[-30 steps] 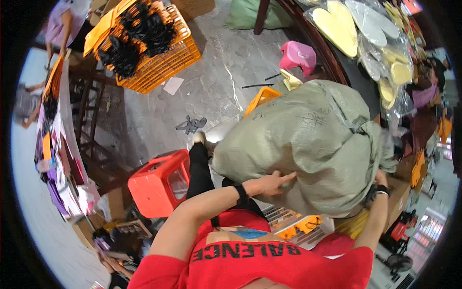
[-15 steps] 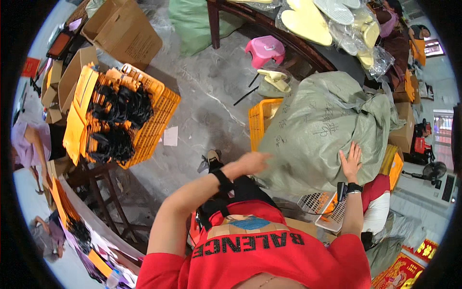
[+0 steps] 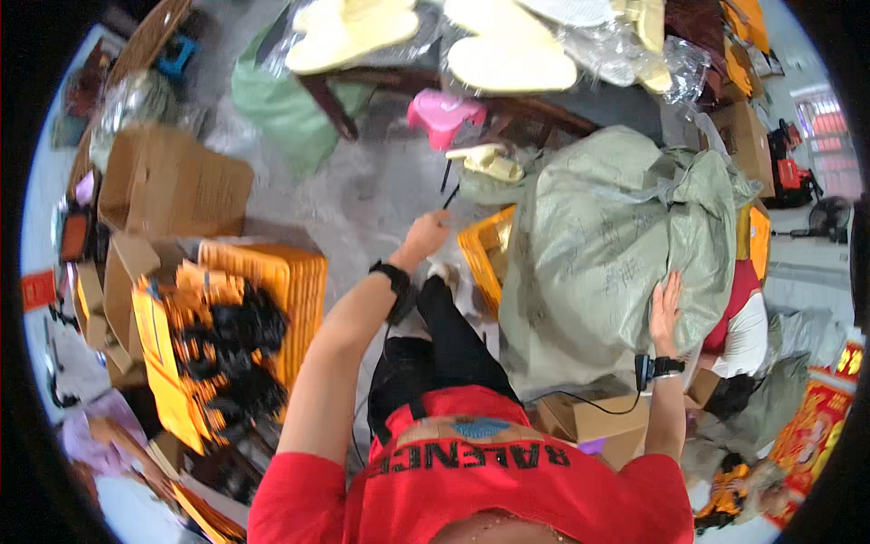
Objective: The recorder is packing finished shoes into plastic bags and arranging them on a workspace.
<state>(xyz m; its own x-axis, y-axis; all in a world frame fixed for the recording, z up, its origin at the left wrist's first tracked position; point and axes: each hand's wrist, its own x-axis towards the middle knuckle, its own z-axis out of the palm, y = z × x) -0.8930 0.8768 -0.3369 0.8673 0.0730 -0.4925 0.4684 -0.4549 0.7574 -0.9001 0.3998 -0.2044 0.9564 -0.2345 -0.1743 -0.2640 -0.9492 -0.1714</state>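
Observation:
A large grey-green woven sack (image 3: 589,263), bulky and creased with dark handwriting on it, stands at right of centre. My right hand (image 3: 665,310) lies flat against its near right side, fingers stretched out. My left hand (image 3: 424,238) is out over the floor to the left of the sack. Its fingers point away from me and look curled, but their undersides are hidden. Close to its fingertips is a thin black rod (image 3: 451,197). Between this hand and the sack stands a yellow plastic crate (image 3: 480,258), partly covered by the sack.
At left, a yellow crate (image 3: 304,308) stands by stacked orange pieces with black straps (image 3: 231,354). Cardboard boxes (image 3: 181,186) are behind it. Ahead are a pink stool (image 3: 444,118), cream slippers (image 3: 489,163) and a table with pale yellow soles (image 3: 507,59). Another person's purple sleeve (image 3: 104,426) shows at far left.
My left hand has moved away from the sack, forward and left over the floor. My right hand stays pressed on the sack. The whole view has turned and shifted.

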